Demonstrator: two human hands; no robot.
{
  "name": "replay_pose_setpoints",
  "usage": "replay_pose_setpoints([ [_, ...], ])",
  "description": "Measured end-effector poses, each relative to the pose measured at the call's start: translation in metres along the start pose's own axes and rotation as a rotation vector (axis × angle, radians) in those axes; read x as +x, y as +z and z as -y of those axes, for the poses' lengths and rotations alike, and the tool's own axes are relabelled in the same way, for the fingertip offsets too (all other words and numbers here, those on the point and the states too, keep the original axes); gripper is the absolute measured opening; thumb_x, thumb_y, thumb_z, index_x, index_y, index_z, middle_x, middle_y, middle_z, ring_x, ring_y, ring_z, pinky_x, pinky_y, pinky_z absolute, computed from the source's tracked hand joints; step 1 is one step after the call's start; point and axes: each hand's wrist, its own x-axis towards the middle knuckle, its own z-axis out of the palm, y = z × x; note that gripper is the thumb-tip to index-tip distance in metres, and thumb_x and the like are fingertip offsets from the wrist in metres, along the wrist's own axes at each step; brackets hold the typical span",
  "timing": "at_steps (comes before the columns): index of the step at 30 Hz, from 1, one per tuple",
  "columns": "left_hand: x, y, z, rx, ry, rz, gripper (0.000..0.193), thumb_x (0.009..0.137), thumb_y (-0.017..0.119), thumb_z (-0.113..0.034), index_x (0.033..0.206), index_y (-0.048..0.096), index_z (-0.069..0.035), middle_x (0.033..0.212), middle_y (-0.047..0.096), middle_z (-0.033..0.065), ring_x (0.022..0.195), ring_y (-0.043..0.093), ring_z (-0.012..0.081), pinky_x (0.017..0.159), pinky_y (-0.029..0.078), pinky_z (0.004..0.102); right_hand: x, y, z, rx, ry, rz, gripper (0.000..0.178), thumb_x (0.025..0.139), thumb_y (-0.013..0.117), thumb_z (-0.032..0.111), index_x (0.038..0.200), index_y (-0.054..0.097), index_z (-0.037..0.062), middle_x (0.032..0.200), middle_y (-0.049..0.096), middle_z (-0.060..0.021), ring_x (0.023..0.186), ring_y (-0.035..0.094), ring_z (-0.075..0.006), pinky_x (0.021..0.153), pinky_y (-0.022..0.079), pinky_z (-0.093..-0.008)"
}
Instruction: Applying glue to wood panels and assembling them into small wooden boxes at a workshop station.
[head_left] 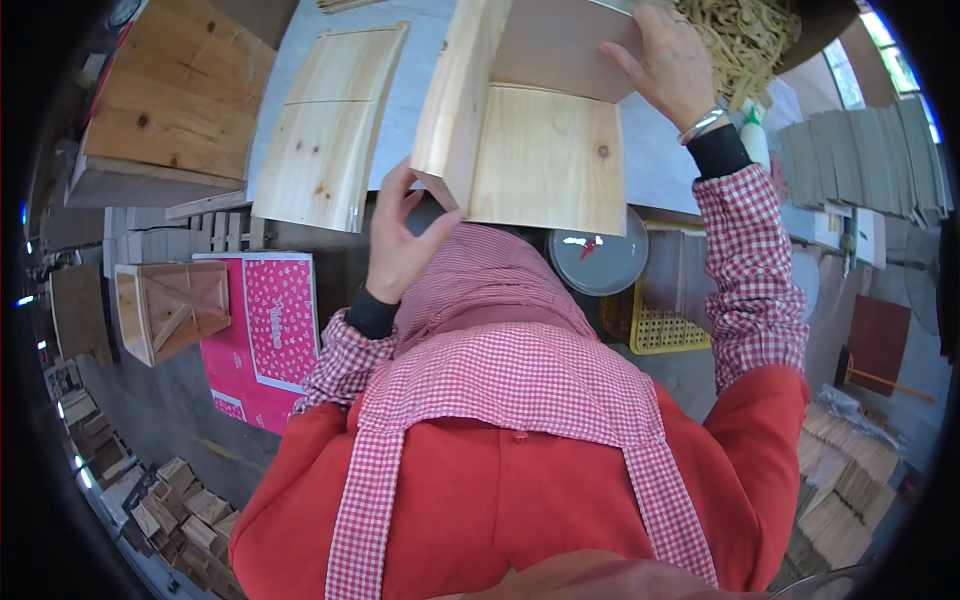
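Note:
A partly assembled pale pine box (550, 150) rests on the table before me, its left side panel (455, 100) and back board (565, 45) standing up from a knotty base. My left hand (405, 235) grips the near lower corner of the left panel, thumb on one side and fingers on the other. At the far right corner, my right hand (675, 65) grasps the end of the back board with the thumb spread along its inner face; some of its fingertips are hidden. Beside the box on the left lies a flat pine panel (335, 120).
Thin wood strips (740, 40) fill a basin at the far right, near a white bottle with a green tip (753, 140). Stacked grey boards (860, 160) stand farther right. A large wooden box (180, 90) is on the left. Below are a round grey lid (600, 262) and yellow crate (670, 335).

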Motion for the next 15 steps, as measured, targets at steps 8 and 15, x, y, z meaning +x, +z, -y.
replay_pose_setpoints([
  [8, 0.013, 0.020, -0.004, 0.194, 0.076, 0.114, 0.028, 0.076, 0.078, -0.018, 0.082, 0.062, 0.005, 0.061, 0.059, 0.0094, 0.060, 0.058, 0.0175, 0.060, 0.046, 0.0295, 0.014, 0.005, -0.012, -0.022, -0.139, 0.042, 0.040, 0.072, 0.073, 0.030, 0.096, 0.054, 0.0033, 0.085, 0.059, -0.0162, 0.084, 0.058, -0.0349, 0.073, 0.044, -0.0431],
  [15, 0.019, 0.025, 0.003, 0.222, 0.095, 0.084, 0.048, 0.081, 0.073, -0.020, 0.047, 0.051, 0.007, 0.040, 0.044, 0.0123, 0.035, 0.042, 0.0171, 0.039, 0.034, 0.0314, 0.021, 0.034, -0.021, 0.644, -0.440, -0.444, 0.037, 0.072, 0.073, 0.030, 0.092, 0.055, 0.0049, 0.080, 0.061, -0.0150, 0.080, 0.060, -0.0344, 0.072, 0.045, -0.0443],
])
